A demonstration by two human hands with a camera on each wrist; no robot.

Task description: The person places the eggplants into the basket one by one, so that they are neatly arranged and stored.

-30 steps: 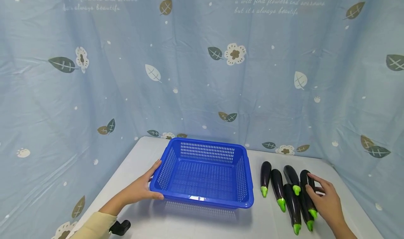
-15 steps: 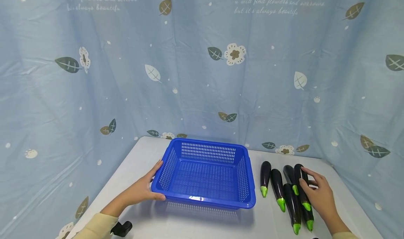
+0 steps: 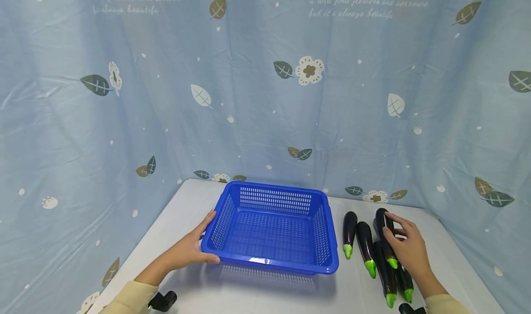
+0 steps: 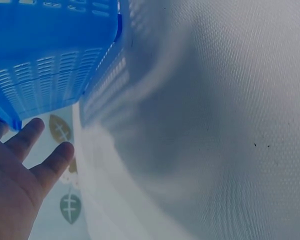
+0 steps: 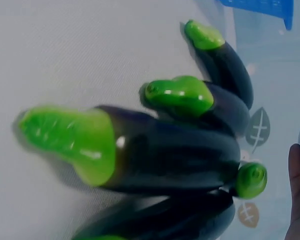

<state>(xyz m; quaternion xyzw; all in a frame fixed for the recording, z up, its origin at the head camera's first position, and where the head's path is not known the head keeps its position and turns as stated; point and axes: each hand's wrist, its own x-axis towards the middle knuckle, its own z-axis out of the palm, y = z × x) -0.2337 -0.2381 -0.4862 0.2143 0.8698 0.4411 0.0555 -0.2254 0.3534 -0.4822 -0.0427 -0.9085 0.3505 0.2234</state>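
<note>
A blue plastic basket [image 3: 269, 231] with slotted walls stands in the middle of the table, its inside bare. My left hand [image 3: 188, 251] holds its near left corner, thumb at the front rim and fingers along the left side. In the left wrist view, two fingers [image 4: 55, 162] are spread clear of the basket wall [image 4: 50, 65]. My right hand [image 3: 410, 251] grips a dark purple eggplant [image 3: 380, 228] with a bright green cap, above the others. Several more eggplants [image 3: 366, 247] lie to its left and below, one largely hidden beneath it.
The white table [image 3: 249, 295] ends against a blue printed curtain [image 3: 265, 120] at the back and sides. Between basket and hand lie two separate eggplants, the nearer to the basket being the outermost eggplant [image 3: 349, 231]. A black object [image 3: 163, 301] shows by the left sleeve.
My right hand has carried the gripped eggplant leftward from the right side of the pile, over its neighbours. The basket and my left hand have shifted slightly right.
</note>
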